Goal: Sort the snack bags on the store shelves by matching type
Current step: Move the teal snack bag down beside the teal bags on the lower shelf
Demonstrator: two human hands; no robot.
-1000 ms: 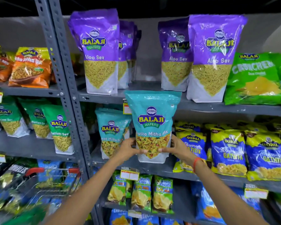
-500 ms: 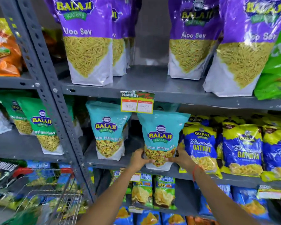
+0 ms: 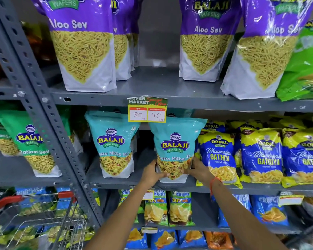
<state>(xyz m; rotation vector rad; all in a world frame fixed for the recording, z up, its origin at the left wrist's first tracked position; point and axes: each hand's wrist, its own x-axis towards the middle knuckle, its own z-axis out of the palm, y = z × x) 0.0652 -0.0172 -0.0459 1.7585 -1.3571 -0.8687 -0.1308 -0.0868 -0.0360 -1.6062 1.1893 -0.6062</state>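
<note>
Both my hands, left [image 3: 152, 175] and right [image 3: 199, 171], clasp the teal Khatta Mitha Mix bag [image 3: 175, 147] between them, upright on the middle shelf [image 3: 116, 183].

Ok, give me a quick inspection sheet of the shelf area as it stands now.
Surface: grey metal shelf, teal bags standing on it.
Job's things: held teal Khatta Mitha bag upright beside matching teal bag; blue Gathiya bags at its right.
Clutter: price tag hanging over the held bag's top.
Hands: left hand and right hand grip the bag's lower sides.
Cables: nothing seen.
Surroundings: purple Aloo Sev bags above; cart lower left.
</note>
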